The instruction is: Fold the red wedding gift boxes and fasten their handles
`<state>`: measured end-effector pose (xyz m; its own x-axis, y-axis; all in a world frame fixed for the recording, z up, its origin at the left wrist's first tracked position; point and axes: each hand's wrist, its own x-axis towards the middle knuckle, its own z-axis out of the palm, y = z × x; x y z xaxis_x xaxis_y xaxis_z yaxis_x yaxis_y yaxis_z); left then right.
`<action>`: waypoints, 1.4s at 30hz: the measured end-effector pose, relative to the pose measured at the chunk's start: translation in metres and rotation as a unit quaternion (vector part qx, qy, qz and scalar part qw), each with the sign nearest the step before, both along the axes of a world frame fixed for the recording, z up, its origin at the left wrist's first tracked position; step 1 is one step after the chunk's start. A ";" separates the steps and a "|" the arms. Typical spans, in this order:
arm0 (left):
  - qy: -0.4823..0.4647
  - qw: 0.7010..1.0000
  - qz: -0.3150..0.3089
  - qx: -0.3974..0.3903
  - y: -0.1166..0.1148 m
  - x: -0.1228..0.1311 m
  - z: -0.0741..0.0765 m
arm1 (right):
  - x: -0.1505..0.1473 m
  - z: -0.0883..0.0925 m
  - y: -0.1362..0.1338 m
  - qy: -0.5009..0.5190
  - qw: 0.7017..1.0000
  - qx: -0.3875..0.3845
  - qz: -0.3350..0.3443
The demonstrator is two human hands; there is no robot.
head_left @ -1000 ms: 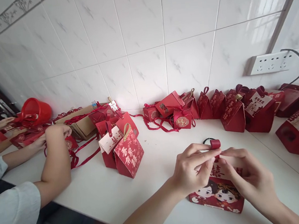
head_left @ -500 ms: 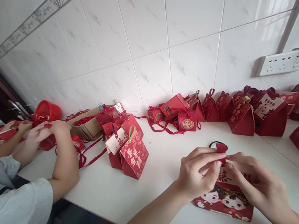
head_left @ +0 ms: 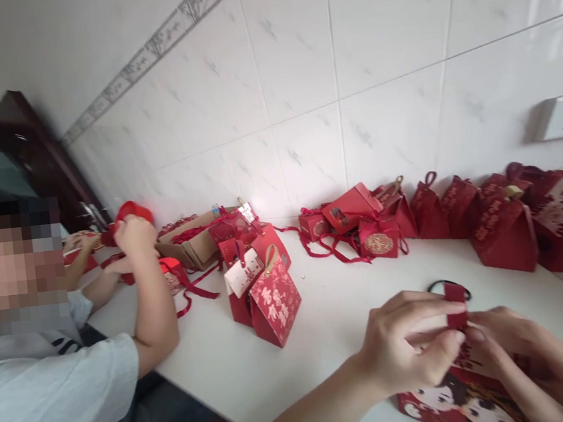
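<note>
On the near right of the table is a red gift box (head_left: pixel 435 399) printed with cartoon faces and a pale panel of red lettering. Above it a dark red ribbon loop (head_left: pixel 455 307) stands up. My left hand (head_left: pixel 406 342) is closed, pinching the ribbon between thumb and fingers. My right hand (head_left: pixel 538 352) is closed too, its thumb and fingertips meeting at the loop's lower end; the fingers partly hide what they grip. Just behind the loop shows a thin black ring (head_left: pixel 435 286). Both hands cover much of the box's top.
Two red house-shaped boxes (head_left: pixel 276 299) stand mid-table. Several more red boxes (head_left: pixel 503 235) line the wall, with a ribbon-tied box (head_left: pixel 379 241) among them. At left are a cardboard carton (head_left: pixel 192 250), a red bucket (head_left: pixel 135 209) and a seated co-worker's arm (head_left: pixel 153 305).
The view has swung left, so things sit farther right. My hands keep their hold at the ribbon loop. The co-worker's near hand has shifted and now overlaps the red bucket.
</note>
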<state>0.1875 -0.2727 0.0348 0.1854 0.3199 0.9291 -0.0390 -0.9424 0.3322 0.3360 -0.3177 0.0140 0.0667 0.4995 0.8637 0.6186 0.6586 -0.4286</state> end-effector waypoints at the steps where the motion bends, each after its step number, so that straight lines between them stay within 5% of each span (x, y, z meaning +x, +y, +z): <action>1: 0.006 1.000 -0.003 -0.006 -0.001 -0.001 0.001 | -0.002 0.005 -0.003 -0.022 1.000 0.003 0.013; 9: 0.027 0.998 -0.046 -0.024 0.000 -0.007 0.004 | -0.010 0.016 -0.006 -0.011 0.999 0.008 0.030; 28: 0.053 0.998 -0.013 0.001 0.003 -0.008 0.006 | -0.013 0.015 -0.006 0.017 0.999 -0.030 0.013; 42: 0.049 0.997 -0.026 -0.050 0.002 -0.007 0.008 | -0.014 0.014 -0.006 0.043 0.998 -0.053 0.016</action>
<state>0.1803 -0.2709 0.0425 0.2932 0.3970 0.8697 -0.0497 -0.9021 0.4286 0.3217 -0.3237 0.0279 0.1208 0.5906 0.7979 0.5550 0.6262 -0.5476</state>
